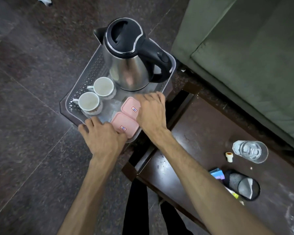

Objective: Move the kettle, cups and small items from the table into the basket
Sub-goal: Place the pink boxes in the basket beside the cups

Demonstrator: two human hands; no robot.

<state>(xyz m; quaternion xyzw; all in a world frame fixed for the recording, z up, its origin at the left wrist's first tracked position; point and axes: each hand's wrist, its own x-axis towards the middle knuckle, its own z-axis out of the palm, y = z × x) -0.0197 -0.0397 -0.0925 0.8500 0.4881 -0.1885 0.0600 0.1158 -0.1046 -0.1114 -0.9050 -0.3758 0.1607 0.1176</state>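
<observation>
From the head view, one clear plastic basket (85,78) with lattice-pierced walls sits on a dark corner of the table (202,133) and holds everything counted here: one steel kettle (126,65) with a glossy black lid and handle, two round white cups (103,86) (89,101) side by side at its left wall, and two flat pink rectangular boxes (130,106) (124,122), each with a small label. The left hand (102,136) lies on the basket's near rim, its grip spread, fingers resting flat. The right hand (151,111) rests at the right rim beside the pink boxes, fingers curled over the edge. Further right on the scuffed dark table stand one clear ribbed glass (250,150) and one black mesh holder (244,185).
</observation>
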